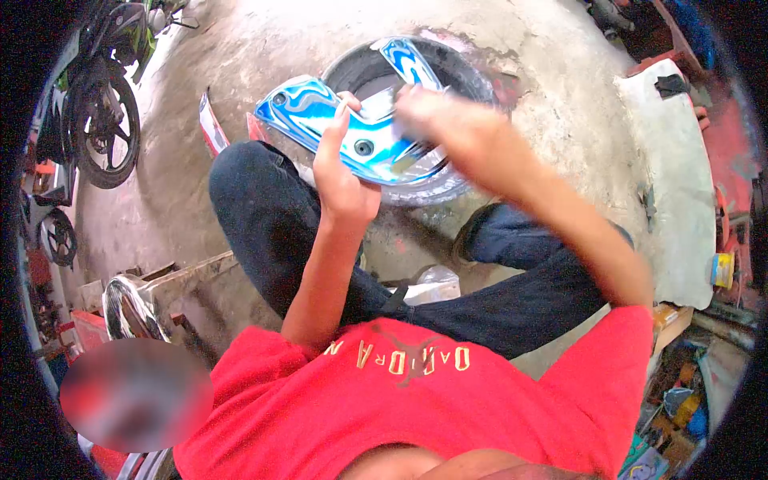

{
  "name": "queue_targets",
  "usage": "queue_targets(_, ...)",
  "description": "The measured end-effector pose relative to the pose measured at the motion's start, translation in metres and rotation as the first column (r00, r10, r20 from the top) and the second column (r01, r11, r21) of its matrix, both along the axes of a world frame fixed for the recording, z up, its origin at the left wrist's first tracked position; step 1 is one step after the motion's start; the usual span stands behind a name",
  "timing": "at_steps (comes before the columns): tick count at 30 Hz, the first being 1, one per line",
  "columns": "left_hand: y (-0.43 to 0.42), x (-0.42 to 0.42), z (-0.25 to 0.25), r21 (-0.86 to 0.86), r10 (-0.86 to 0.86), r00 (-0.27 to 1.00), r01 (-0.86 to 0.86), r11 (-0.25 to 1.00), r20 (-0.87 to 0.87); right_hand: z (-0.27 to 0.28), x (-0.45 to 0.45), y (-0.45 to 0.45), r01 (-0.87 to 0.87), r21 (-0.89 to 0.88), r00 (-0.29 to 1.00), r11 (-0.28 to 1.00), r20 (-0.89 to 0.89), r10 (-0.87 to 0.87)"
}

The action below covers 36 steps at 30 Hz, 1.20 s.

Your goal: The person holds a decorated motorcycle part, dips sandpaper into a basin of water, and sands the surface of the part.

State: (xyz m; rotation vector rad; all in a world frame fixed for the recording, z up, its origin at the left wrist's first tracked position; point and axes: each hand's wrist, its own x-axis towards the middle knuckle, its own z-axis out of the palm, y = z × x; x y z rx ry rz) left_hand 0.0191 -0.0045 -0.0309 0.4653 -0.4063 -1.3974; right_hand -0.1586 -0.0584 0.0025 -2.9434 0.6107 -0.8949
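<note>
A glossy blue-and-white plastic panel [376, 152], which looks like a motorcycle fairing piece, is held up in front of me. It has round holes at its left end and near its lower edge, and a narrow arm at the upper right. My left hand [342, 172] grips its near edge, with the thumb over the patterned face. My right hand [436, 120] is over the panel's right part, curled and smeared by motion. Whether its fingers hold anything cannot be made out. Beneath the panel, a tyre [468, 76] lies flat on the concrete floor.
My bent legs [268, 208] surround the near side of the tyre. Red-and-white pieces [213, 124] are beside my left knee. A motorcycle wheel [108, 128] stands at far left, a pale board [676, 184] at right, and clutter [680, 400] at lower right.
</note>
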Motion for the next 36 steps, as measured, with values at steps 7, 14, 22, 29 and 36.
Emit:
queue_targets(7, 0.000, -0.003, 0.001, 0.038, 0.097, 0.995, -0.098, 0.994, 0.022, 0.007, -0.009, -0.014, 0.241, 0.161, 0.965, 0.957, -0.147, -0.218)
queue_targets(14, -0.004, -0.001, -0.010, 0.069, 0.111, 0.994, -0.110, 0.992, -0.002, 0.003, 0.001, 0.011, 0.049, 0.018, 0.997, 0.999, -0.066, -0.048)
queue_targets(22, -0.003, 0.000, -0.007, 0.020, 0.182, 0.983, -0.183, 0.983, 0.035, 0.013, 0.013, 0.036, -0.015, -0.049, 0.995, 0.999, -0.104, 0.010)
queue_targets(29, -0.005, -0.001, -0.010, 0.005, 0.110, 0.992, -0.110, 0.994, -0.055, 0.007, 0.011, 0.025, 0.025, -0.049, 0.996, 0.998, -0.081, -0.029)
queue_targets(36, -0.001, -0.007, 0.001, 0.029, 0.187, 0.982, -0.188, 0.982, 0.038, 0.009, -0.008, -0.012, 0.239, -0.030, 0.957, 0.970, -0.163, -0.241)
